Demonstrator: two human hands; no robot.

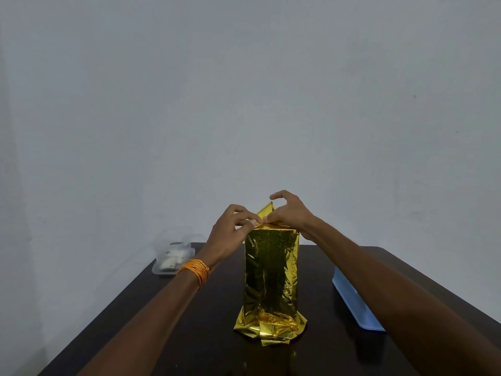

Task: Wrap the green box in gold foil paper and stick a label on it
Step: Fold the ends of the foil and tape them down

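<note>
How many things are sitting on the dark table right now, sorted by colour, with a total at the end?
Gold: 1, the foil-wrapped box, standing upright, both hands at its top
Clear: 1, the plastic container at the far left corner
Light blue: 1, the tray on the right
Total: 3

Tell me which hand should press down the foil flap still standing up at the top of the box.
Right, probably. The right hand arches directly beside the upright flap, index finger curled above it. The left hand pinches the folded foil at the near top edge, holding it down.
</note>
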